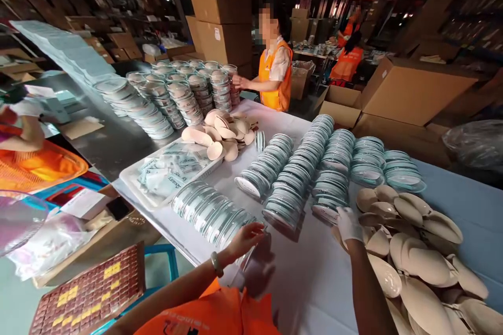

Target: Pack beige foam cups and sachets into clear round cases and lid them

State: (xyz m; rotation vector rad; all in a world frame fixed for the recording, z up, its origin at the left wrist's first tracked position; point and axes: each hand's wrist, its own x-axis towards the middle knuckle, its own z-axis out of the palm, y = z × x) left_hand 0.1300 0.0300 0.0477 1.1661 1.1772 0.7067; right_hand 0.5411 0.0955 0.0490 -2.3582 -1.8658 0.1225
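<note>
My left hand (244,242), bare with a pale bangle at the wrist, hovers over the near end of a row of clear round plastic cases (210,212) lying on edge. Its fingers are stretched out. One clear case below it is partly hidden by the hand. My right hand (349,224), in a white glove, is closed on a beige bra cup (338,235) whose edge shows to its left; the rest is hidden. It is beside a heap of beige bra cups (416,256) and close to the front of a stack of cases (332,191).
More case stacks (291,183) run across the white-covered table (306,282). A white tray (129,180) of printed packets and another bra-cup pile (226,133) are left. Filled cases (184,89), cartons (412,89) and a co-worker in an orange vest (275,70) are beyond.
</note>
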